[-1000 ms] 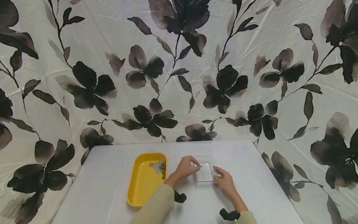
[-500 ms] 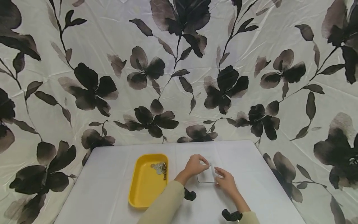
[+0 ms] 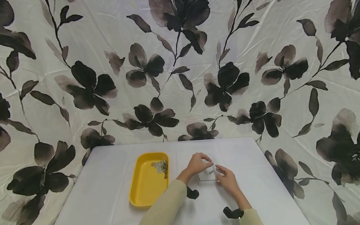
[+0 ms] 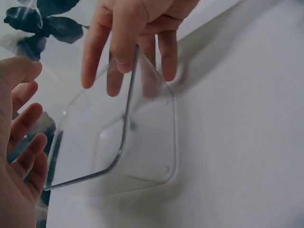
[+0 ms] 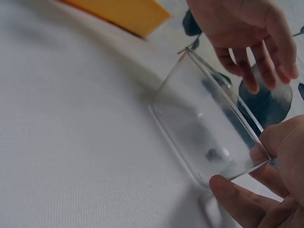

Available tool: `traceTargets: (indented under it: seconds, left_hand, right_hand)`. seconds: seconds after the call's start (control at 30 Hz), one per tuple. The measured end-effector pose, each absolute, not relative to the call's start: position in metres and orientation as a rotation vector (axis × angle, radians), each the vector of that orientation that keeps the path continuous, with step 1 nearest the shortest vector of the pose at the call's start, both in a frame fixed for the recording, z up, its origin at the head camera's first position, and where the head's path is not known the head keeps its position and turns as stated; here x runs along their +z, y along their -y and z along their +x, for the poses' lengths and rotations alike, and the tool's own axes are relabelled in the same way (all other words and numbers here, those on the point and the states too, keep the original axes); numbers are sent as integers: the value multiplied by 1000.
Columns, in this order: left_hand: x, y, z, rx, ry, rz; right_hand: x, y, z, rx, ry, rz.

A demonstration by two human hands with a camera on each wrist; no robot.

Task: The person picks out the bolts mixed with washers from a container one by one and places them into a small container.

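A clear, square-cornered plastic container (image 3: 207, 179) stands on the white table. My right hand (image 3: 227, 180) grips its right side; in the right wrist view the thumb and fingers (image 5: 237, 197) pinch the wall at a corner. My left hand (image 3: 198, 163) hovers over the container's left part, fingers loosely bent and apart, with nothing between them in the left wrist view. Below the left fingertips a small metal piece (image 3: 211, 171) shows within the container, and it appears as a blurred dark spot (image 5: 214, 154) in the right wrist view. Its kind is too blurred to name.
To the left lies a yellow tray (image 3: 134, 187). Several round, flat silvery discs (image 3: 160, 168) and some elongated metal pieces (image 3: 165, 173) are gathered at its upper right corner. Behind the table (image 3: 107, 175) hangs a floral cloth (image 3: 180, 93).
My left hand has moved right over the container and let go of the small metal piece it pinched, which now shows within the container. My right hand keeps its grip at the side.
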State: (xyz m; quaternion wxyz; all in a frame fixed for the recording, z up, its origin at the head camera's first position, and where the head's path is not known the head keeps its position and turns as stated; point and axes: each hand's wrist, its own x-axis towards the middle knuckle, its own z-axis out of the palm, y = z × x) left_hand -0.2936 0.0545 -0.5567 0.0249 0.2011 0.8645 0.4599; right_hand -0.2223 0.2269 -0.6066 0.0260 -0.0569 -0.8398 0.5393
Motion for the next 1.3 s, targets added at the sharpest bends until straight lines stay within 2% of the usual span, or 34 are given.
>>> traceTargets:
  seconds: [0.3,0.7,1.13,1.3]
  left_hand:
    - [-550,-40,-288,1430,-2637,671]
    - [-527,12,-276,1400,-2573,739]
    - [-516,47,-259,1406,-2586,789]
    - [-516,64,-250,1441,-2608,727]
  right_hand:
    - [-610,-226,-218,1623,2620,-155]
    - [-609,-219,-217,1462,2652,-115]
    - [-545,-186,-216,1309,2499,142]
    - [-538,-161,-212,1364,2421,204]
